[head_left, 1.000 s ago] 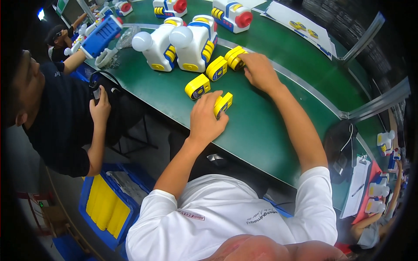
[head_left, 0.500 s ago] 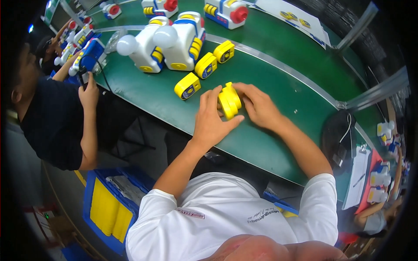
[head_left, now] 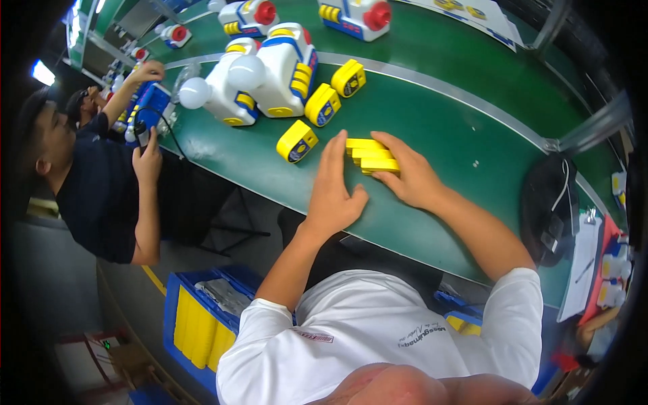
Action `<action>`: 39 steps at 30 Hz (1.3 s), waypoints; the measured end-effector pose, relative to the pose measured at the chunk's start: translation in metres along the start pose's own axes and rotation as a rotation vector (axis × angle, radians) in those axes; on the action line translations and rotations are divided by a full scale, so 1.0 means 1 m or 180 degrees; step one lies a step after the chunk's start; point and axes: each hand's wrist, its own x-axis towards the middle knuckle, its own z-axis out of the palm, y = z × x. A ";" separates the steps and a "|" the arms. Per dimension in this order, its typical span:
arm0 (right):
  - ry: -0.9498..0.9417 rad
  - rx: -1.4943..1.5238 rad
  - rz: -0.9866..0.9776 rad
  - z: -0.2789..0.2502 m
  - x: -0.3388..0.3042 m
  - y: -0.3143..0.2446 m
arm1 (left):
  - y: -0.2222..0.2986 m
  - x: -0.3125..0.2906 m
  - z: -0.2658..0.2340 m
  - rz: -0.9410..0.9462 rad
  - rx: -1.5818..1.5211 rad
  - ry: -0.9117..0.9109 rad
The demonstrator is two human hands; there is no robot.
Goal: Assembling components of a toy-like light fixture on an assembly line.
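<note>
1. A stepped stack of flat yellow plastic pieces was between the two hands, near the front edge of a glossy green tabletop; its layers were offset from one another.
2. The right hand gripped the stack at its right end, forefinger along the far side and thumb along the near side.
3. The left hand was open, its fingers straight and close together, the thumb spread away from them. Its fingertips were right beside the stack's left end; whether they touched it, I could not tell.
4. Beyond the left hand, three rounded yellow plastic cases with dark label faces stood apart in a slanting row.
5. Behind that row, two white bottle-shaped toys with frosted ball ends stood side by side, trimmed in blue and yellow. Farther back were two white toys with red round nozzles.
6. To the left, a co-worker in a dark shirt held a dark corded tool.
7. On the right were a black soft bag and a clipboard with white paper.
</note>
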 end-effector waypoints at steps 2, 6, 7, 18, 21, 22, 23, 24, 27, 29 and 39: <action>0.0037 0.0015 -0.0038 0.000 0.000 -0.002 | 0.002 -0.001 0.002 0.0103 -0.0134 -0.0105; 0.0071 -0.0601 -0.0109 0.000 0.003 -0.001 | -0.001 -0.003 0.003 0.0097 -0.0110 -0.0069; 0.0046 -0.0574 -0.0139 0.001 0.003 0.001 | -0.004 -0.005 0.002 0.0073 -0.0080 -0.0043; -0.0472 -0.0177 0.0194 -0.009 0.009 0.004 | -0.010 -0.004 0.001 -0.0128 -0.0285 0.0179; -0.0276 -0.0455 -0.0080 -0.009 0.007 -0.002 | -0.008 -0.006 0.000 -0.0338 -0.0515 0.0097; -0.0274 -0.0453 -0.0085 -0.009 0.007 -0.001 | -0.007 -0.006 -0.001 -0.0336 -0.0510 0.0098; -0.0299 -0.0445 -0.0106 -0.009 0.006 0.003 | -0.005 -0.006 -0.001 -0.0352 -0.0509 0.0114; -0.0322 -0.0439 -0.0125 -0.009 0.005 0.005 | -0.004 -0.007 -0.001 -0.0366 -0.0509 0.0126; -0.0445 -0.0422 -0.0072 -0.011 0.007 0.005 | -0.003 -0.007 -0.003 -0.0444 -0.0529 0.0104; -0.0453 -0.0417 -0.0041 -0.011 0.007 0.004 | -0.002 -0.007 -0.004 -0.0473 -0.0536 0.0065; -0.0304 -0.0420 -0.0117 -0.009 0.003 0.008 | -0.001 -0.006 0.000 -0.0244 -0.0441 0.0137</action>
